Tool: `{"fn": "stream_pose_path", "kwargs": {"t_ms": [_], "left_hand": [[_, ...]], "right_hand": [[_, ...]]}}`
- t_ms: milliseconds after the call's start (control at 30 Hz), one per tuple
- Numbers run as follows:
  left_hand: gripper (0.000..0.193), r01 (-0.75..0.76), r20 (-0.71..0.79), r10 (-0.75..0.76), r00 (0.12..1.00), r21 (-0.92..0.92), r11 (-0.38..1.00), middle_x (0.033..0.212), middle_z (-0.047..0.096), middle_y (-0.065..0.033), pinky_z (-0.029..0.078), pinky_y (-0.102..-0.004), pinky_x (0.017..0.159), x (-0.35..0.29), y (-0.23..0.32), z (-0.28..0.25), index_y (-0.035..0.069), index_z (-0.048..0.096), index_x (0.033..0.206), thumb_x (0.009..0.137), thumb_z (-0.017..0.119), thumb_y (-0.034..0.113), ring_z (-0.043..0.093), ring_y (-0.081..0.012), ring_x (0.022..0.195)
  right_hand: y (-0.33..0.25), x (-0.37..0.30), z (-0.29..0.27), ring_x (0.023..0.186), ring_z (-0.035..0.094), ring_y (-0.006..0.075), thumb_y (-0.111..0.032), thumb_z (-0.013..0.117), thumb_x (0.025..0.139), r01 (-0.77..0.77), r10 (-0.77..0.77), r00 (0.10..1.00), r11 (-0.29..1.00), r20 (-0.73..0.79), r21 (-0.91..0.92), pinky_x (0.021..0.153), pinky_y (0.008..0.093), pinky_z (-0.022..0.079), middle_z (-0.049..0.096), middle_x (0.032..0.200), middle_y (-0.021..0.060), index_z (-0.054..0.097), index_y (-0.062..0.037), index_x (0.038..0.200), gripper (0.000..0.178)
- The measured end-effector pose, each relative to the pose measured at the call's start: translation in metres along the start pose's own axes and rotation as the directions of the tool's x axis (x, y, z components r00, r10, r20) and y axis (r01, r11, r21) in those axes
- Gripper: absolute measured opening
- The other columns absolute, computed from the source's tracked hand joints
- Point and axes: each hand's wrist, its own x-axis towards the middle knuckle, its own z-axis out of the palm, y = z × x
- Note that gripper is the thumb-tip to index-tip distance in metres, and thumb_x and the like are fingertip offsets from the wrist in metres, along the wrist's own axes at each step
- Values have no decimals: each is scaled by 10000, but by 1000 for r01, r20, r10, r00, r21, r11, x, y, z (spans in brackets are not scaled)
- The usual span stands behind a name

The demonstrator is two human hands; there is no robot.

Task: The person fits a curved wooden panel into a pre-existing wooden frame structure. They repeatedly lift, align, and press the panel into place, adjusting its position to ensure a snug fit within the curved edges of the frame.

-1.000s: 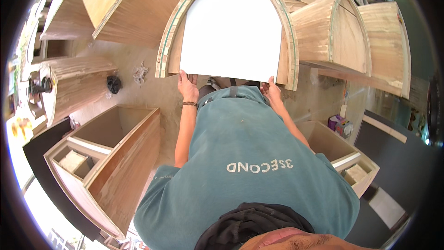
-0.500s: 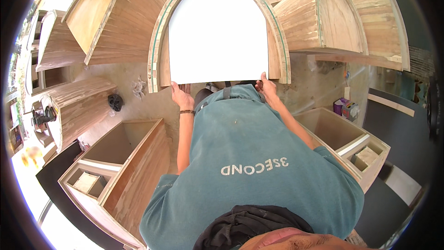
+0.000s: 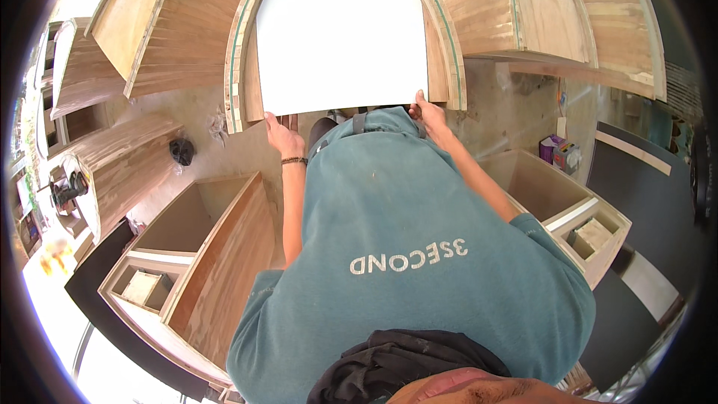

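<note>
A bright white panel (image 3: pixel 342 37) with straight sides and cut far corners lies over an arched wooden frame (image 3: pixel 449 60) that has a green line along its edge. My left hand (image 3: pixel 286 137) grips the panel's near left corner, thumb on top and fingers beneath. At the near right corner, my right hand (image 3: pixel 431 120) holds the same edge, its thumb pointing up and its other fingers partly hidden. Wood shows between the panel's sides and the curved rim. Whether the panel rests on the wood or is held just above it, I cannot tell.
Curved wooden cabinets stand at the far left (image 3: pixel 183 22) and far right (image 3: pixel 553 15). Open wooden boxes with compartments flank me, left (image 3: pixel 224 262) and right (image 3: pixel 598 213). A black bundle (image 3: pixel 182 152) and a purple box (image 3: pixel 552 148) sit on the floor.
The whole view has shifted, so the frame, panel and both hands appear higher and slightly further left. Both hands keep their hold on the panel's near corners.
</note>
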Motion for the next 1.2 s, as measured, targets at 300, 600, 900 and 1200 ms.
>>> {"fn": "stream_pose_path", "kwargs": {"t_ms": [300, 600, 900, 1200], "left_hand": [[504, 17, -23, -17, 1000, 0, 1000, 1322, 543, -69, 522, -417, 945, 3, -2, -1, 100, 441, 1450, 1052, 498, 405, 568, -229, 1149], [551, 82, 153, -59, 986, -153, 985, 1324, 562, -67, 503, -387, 982, 24, -9, 1, 69, 472, 1411, 1040, 492, 477, 571, -224, 1160], [570, 30, 213, 15, 977, -207, 978, 1347, 569, -72, 509, -395, 1000, 6, 4, 14, 44, 480, 1398, 1031, 503, 480, 578, -222, 1178], [371, 173, 405, -85, 910, -187, 967, 1302, 598, -68, 469, -407, 1072, -8, 9, 20, 60, 565, 1291, 964, 678, 191, 567, -229, 1214]], "right_hand": [[-2, 1, -2, 735, 600, 145, -349, 713, 944, 6, -7, 1000, 1000, -13, -21, 680, 291, 569, 623, 869, 64, 607, 36, 960, 399], [-8, 3, -4, 764, 607, 163, -302, 737, 934, -69, 67, 997, 996, 38, 62, 652, 304, 564, 614, 907, 74, 588, 3, 1072, 367], [-14, -13, -18, 762, 569, 111, -360, 763, 907, -87, 56, 968, 989, 246, 117, 620, 280, 497, 598, 900, 22, 605, -85, 1114, 379], [-41, -53, -5, 704, 498, 107, -290, 730, 927, -103, -38, 905, 947, 423, 305, 621, 287, 464, 580, 979, -4, 577, -136, 1154, 314]]}}
